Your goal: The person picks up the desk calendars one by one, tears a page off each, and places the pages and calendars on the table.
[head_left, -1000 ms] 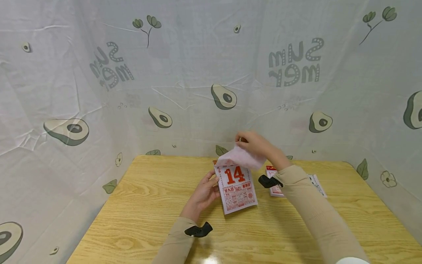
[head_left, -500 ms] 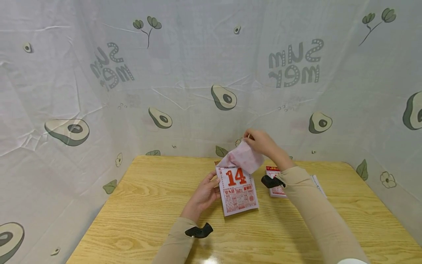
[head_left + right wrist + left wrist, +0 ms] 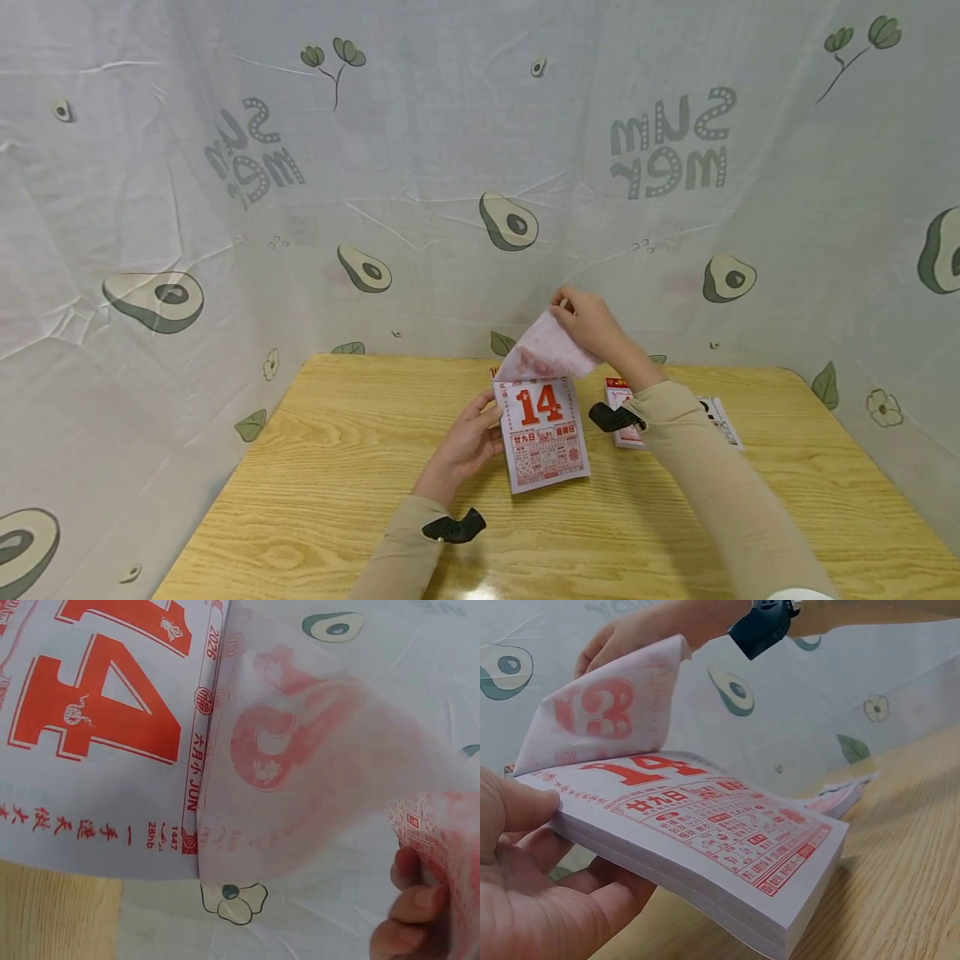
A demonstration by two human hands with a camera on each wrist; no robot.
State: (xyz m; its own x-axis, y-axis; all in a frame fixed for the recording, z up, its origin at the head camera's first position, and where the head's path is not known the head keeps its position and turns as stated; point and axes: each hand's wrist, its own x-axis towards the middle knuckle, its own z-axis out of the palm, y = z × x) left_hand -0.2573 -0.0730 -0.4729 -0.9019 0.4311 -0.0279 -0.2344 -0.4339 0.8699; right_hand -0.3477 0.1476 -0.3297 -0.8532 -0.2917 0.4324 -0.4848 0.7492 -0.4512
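My left hand point(image 3: 465, 446) grips the left edge of a thick tear-off calendar point(image 3: 543, 437), thumb on top and fingers beneath. The calendar is tilted above the table, a red 14 showing on its exposed page. In my right hand point(image 3: 591, 321) the lower end of the calendar's top page point(image 3: 543, 346) is pinched. That thin page is lifted and folded back; in the left wrist view a red 13 shows through the raised page point(image 3: 604, 712). Seen from the right wrist, the page still meets the pad along its top binding, and curled fingers point(image 3: 412, 907) hold its far end.
Right of the held calendar, a second red-topped calendar pad point(image 3: 622, 417) lies on the wooden table point(image 3: 360, 467), partly behind the right wrist. Beyond the forearm lies a white printed pad or sheet point(image 3: 722, 421). An avocado-patterned curtain point(image 3: 450, 150) hangs behind.
My right hand has shifted slightly up and right, drawing the top page into a straighter upright fold. The left hand and calendar have moved slightly right.
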